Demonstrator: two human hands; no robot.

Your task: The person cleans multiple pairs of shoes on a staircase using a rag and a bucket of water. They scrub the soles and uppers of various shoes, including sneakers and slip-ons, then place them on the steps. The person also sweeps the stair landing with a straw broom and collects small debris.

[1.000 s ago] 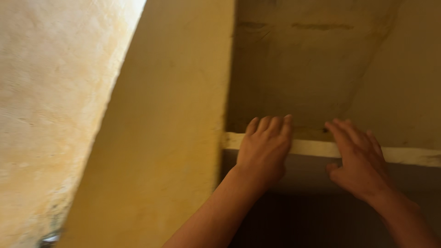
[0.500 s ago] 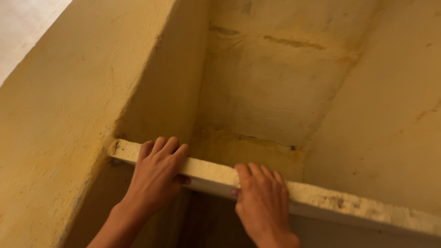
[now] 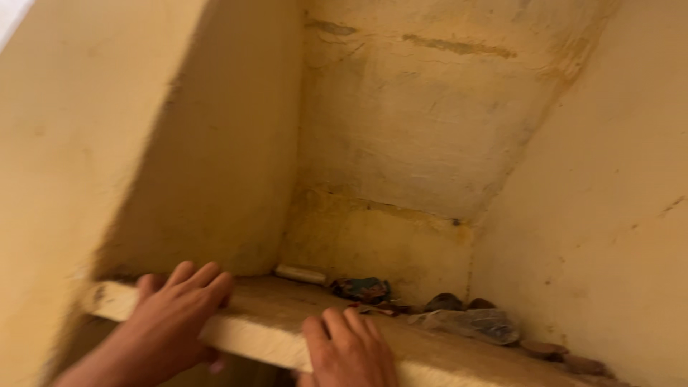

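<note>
Head view: left hand (image 3: pixel 175 315) and right hand (image 3: pixel 347 351) lie flat, fingers spread, gripping the front edge of a yellowish stone shelf (image 3: pixel 272 315) set in a wall niche. Small white stick (image 3: pixel 299 274), crumpled wrapper (image 3: pixel 362 289) and clear plastic bag (image 3: pixel 473 322) rest near the shelf's back.

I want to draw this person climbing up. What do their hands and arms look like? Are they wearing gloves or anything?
No gloves. Both the left hand and the right hand are bare, with no rings, watch or bracelet showing. The left forearm is bare too, with no sleeve in view. The right arm is out of the picture.
</note>
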